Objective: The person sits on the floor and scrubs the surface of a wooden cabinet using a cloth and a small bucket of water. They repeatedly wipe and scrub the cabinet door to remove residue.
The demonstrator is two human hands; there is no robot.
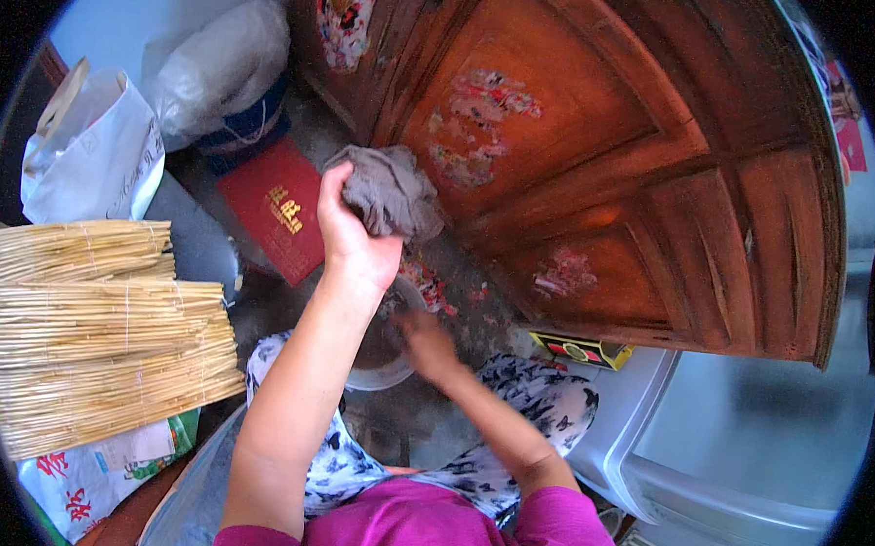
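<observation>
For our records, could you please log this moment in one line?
left hand: grips grey rag | right hand: in bowl | wooden door ahead

We see a carved reddish-brown wooden door (637, 165) filling the frame from twelve to three o'clock, its panels patched with worn red paper. Below it the grey concrete floor (456, 303) looks dusty and littered. At ten o'clock a pale blue wall (146, 11) catches soft daylight. Bundled bamboo mats (93, 336) lie at nine o'clock, and clear plastic bins (743, 433) sit at four o'clock.
</observation>
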